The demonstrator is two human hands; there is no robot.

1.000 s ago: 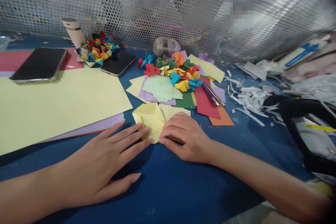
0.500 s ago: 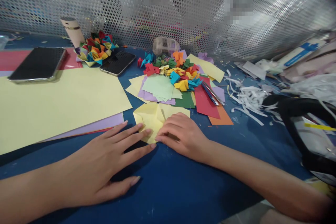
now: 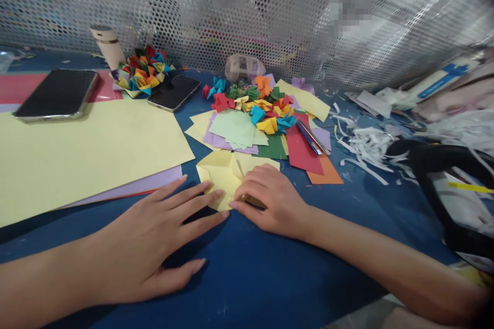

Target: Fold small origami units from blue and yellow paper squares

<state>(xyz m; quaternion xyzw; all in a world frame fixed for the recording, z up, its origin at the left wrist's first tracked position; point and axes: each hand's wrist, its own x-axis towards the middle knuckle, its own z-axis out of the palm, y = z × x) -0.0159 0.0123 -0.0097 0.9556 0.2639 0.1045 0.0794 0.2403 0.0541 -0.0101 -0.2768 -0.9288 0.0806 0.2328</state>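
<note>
A pale yellow sheet of origami paper (image 3: 223, 177), creased and partly folded, lies on the blue table. My left hand (image 3: 154, 234) is spread flat, its fingertips resting on the paper's lower left edge and its thumb out on the table. My right hand (image 3: 270, 198) is curled, with thumb and fingertips pinched on the paper's lower right edge. Part of the paper is hidden beneath the right hand's fingers. Just behind it sits a stack of small light green sheets (image 3: 233, 127) with purple and yellow ones under it.
Large yellow sheets (image 3: 92, 149) cover the left side, with a phone (image 3: 57, 95) on them and another phone (image 3: 173, 92) behind. Colourful folded paper pieces (image 3: 266, 105) pile at the back. Pens (image 3: 312, 138) lie on red paper. White paper shreds (image 3: 368, 146) and a black handle-like object (image 3: 432, 190) are at right.
My right hand's fingers have shifted very slightly, and a bit more yellow paper shows between its thumb and fingers. My left hand stays in place.
</note>
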